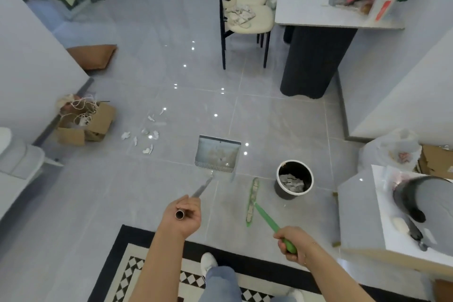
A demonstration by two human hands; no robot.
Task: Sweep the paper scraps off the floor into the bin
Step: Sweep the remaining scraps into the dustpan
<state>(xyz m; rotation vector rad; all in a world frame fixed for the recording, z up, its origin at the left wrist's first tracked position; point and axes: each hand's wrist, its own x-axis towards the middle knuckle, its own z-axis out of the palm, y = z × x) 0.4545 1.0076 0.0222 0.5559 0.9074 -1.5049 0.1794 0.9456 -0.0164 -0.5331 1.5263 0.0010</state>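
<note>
Several white paper scraps (147, 133) lie scattered on the grey tiled floor, left of centre. My left hand (182, 214) grips the metal handle of a grey dustpan (217, 154), whose pan rests on the floor to the right of the scraps. My right hand (293, 243) grips the green handle of a broom (252, 200); its green head stands on the floor between the dustpan and the bin. The round black bin (294, 180) with a white rim holds crumpled paper and stands right of the broom head.
An open cardboard box (85, 122) with cords sits by the left wall. A cream chair (245, 12) with paper on its seat and a white table on a black pedestal (311, 56) stand ahead. A low white cabinet (362, 216) is at right, a patterned rug (137, 274) underfoot.
</note>
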